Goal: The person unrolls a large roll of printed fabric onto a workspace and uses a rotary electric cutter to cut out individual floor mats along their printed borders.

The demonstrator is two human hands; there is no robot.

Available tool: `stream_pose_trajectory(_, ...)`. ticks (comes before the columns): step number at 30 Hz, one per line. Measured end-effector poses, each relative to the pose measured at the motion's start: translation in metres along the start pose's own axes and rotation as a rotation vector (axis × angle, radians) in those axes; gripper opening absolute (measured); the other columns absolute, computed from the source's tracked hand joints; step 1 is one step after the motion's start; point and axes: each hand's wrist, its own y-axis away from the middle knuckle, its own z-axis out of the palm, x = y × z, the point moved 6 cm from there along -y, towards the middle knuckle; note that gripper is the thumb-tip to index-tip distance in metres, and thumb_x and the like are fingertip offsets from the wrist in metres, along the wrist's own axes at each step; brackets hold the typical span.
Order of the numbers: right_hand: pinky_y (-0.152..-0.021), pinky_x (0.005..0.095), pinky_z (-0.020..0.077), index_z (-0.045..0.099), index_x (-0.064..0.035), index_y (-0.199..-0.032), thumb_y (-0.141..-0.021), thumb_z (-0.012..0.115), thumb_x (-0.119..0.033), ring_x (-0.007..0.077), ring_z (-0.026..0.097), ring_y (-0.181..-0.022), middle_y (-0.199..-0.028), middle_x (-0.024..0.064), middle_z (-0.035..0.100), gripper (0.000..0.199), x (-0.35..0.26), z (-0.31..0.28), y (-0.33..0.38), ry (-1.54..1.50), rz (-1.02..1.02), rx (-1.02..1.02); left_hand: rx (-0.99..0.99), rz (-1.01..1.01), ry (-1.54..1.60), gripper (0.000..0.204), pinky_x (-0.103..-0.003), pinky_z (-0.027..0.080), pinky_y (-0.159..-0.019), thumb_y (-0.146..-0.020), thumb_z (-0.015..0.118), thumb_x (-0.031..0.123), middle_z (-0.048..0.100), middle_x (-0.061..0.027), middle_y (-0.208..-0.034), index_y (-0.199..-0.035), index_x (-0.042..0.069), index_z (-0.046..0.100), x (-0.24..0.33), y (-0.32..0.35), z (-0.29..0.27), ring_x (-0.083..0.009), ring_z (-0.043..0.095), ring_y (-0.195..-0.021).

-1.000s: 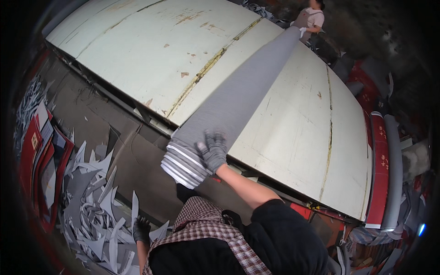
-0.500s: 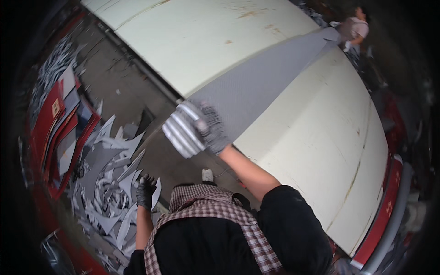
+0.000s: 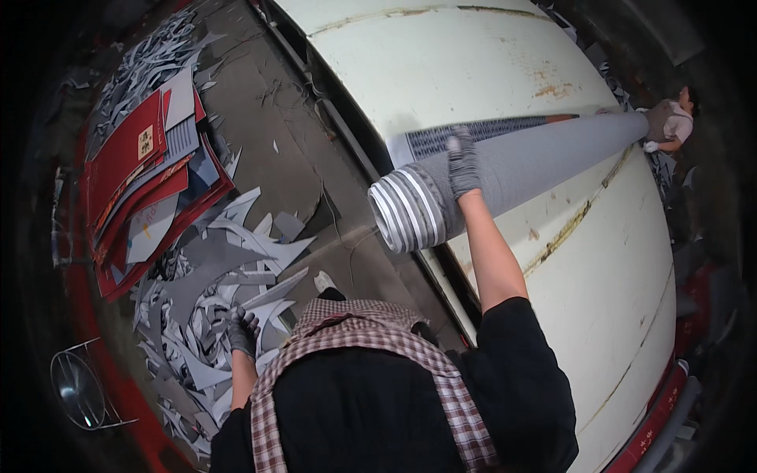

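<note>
A thick roll of grey matting [image 3: 544,154] lies slantwise across a pale table [image 3: 615,252]. Its near end juts past the table edge, showing grey and white layers. My right hand [image 3: 464,162], in a grey glove, is wrapped over the top of the roll close to that end. Beyond the roll, a strip of dark patterned matting [image 3: 426,144] shows on the table. My left hand [image 3: 243,329], gloved too, hangs low at my left side above a heap of offcuts. Its fingers are apart and nothing is in it.
A co-worker [image 3: 674,126] stands at the roll's far end. Grey offcuts [image 3: 197,331] cover the floor at left, beside a stack of red and grey mats [image 3: 150,181]. A round metal-framed fan-like object [image 3: 79,386] stands lower left. Red and grey rolls [image 3: 654,426] lie lower right.
The view has turned, with the roll's near end now further right. My right hand has shifted from the layered end to the top of the roll. My left hand still hangs low.
</note>
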Motion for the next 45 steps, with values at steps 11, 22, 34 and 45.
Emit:
stream_pose_trajectory(11,-0.103,0.0378,0.023,0.025,0.003,-0.132,-0.082,0.046,-0.049,0.0311,0.022,-0.128,-0.134,0.0246,0.028,0.075,0.01,0.003,-0.027,0.563,0.704,0.426,-0.172,0.114,-0.345,0.045,-0.031,0.038,-0.07,-0.086,0.045,0.041,0.056,-0.0042,-0.114,-0.122,0.015,0.046,0.192,-0.155,0.179,-0.0135,0.053,-0.087)
stream_pose_trajectory(22,-0.099,0.0434,0.0317,0.028,-0.0117,-0.135,-0.081,0.035,-0.063,0.0301,0.039,-0.118,-0.135,0.0084,0.036,0.075,0.057,0.117,0.03,-1.63,0.789,0.815,-0.989,0.091,-1.014,0.079,-0.034,0.027,-0.1,-0.083,0.035,0.061,0.032,-0.0142,-0.136,-0.135,0.002,0.026,0.193,-0.1,0.604,-0.0239,0.03,-0.124)
stream_pose_trajectory(34,-0.093,0.0398,0.0396,0.04,-0.0099,-0.127,-0.076,0.042,-0.068,0.0272,0.047,-0.108,-0.122,0.0091,0.049,0.078,0.068,0.105,0.041,-1.427,1.055,0.803,-1.045,-1.042,-0.47,0.072,-0.038,0.033,-0.099,-0.082,0.039,0.058,0.043,-0.014,-0.128,-0.13,0.004,0.035,0.111,-0.067,0.591,-0.028,0.045,-0.113)
stream_pose_trajectory(45,-0.101,0.0347,0.0253,0.026,-0.0008,-0.134,-0.086,0.049,-0.037,0.024,0.031,-0.124,-0.136,0.0133,0.03,0.065,-0.138,0.106,-0.142,-0.369,0.417,0.282,-1.093,-0.654,-0.406,0.08,-0.042,0.025,-0.103,-0.08,0.031,0.067,0.038,-0.0126,-0.133,-0.133,0.007,0.031,0.248,-0.177,0.593,-0.0291,0.035,-0.122)
